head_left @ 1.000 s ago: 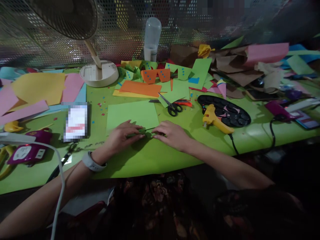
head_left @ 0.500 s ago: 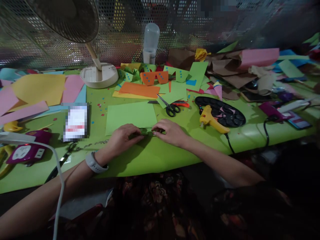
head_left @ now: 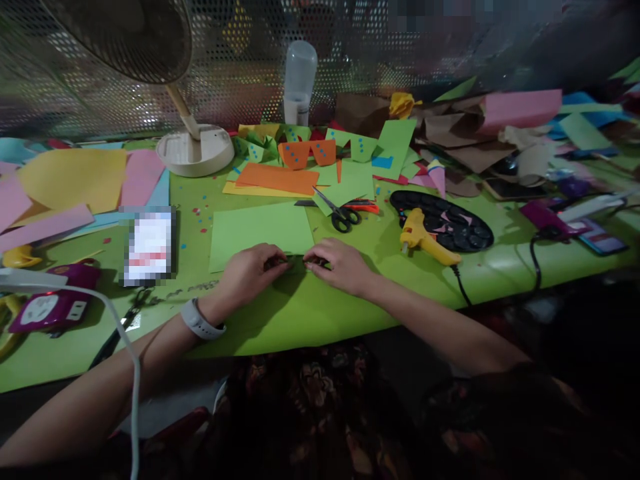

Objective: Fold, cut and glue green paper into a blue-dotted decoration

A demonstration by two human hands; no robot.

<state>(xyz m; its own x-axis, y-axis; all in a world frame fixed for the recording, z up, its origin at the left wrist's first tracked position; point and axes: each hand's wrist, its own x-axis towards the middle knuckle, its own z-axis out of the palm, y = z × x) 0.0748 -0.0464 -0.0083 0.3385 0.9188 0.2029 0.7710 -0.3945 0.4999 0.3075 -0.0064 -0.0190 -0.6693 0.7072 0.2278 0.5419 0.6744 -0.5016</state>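
A light green paper sheet (head_left: pixel 263 227) lies on the green table in front of me. At its near edge, my left hand (head_left: pixel 255 267) is closed, thumb and fingers pinched together at the paper. Close by on the right, my right hand (head_left: pixel 340 263) pinches the same edge, fingers curled. A narrow gap separates the two sets of fingertips, and the sheet's edge shows a dark shadow there. The exact grip is partly hidden by the fingers. Just beyond my right hand rest black-handled scissors (head_left: pixel 343 212) and a red-orange cutter (head_left: pixel 365 207).
At right, a yellow glue gun (head_left: pixel 423 237) leans on a black palette tray (head_left: pixel 463 223). A phone (head_left: pixel 149 247) and purple power adapter (head_left: pixel 57 297) sit left, with a white cable crossing my left forearm. Behind are a fan (head_left: pixel 195 150), orange paper glasses (head_left: pixel 307 154) and a clear bottle (head_left: pixel 300 73).
My left hand has shifted slightly right, and its fingertips look more tightly pinched. My right hand stays nearly in place. The view has moved a little.
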